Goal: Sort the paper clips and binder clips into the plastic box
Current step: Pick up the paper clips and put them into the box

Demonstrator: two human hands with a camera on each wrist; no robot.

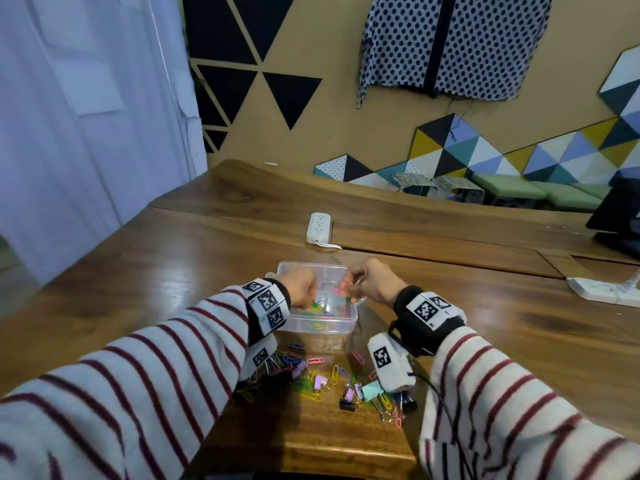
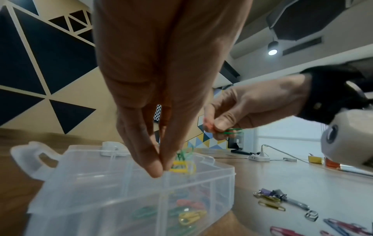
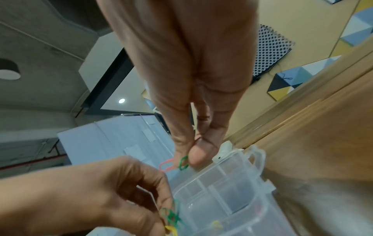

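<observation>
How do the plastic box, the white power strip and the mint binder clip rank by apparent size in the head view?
1. plastic box, clearly largest.
2. white power strip, though it lies farther away, so it looks smaller than it is.
3. mint binder clip, smallest.

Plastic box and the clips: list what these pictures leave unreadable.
- Plastic box: head view, both hands cover its middle compartments, so which compartment holds what is hidden.
- Left hand: left wrist view, its fingers hide how many clips it pinches.
- Loose clips: head view, partly under the wrist cameras; too small to count.
- Right hand: right wrist view, the clips' pinched ends are hidden.
</observation>
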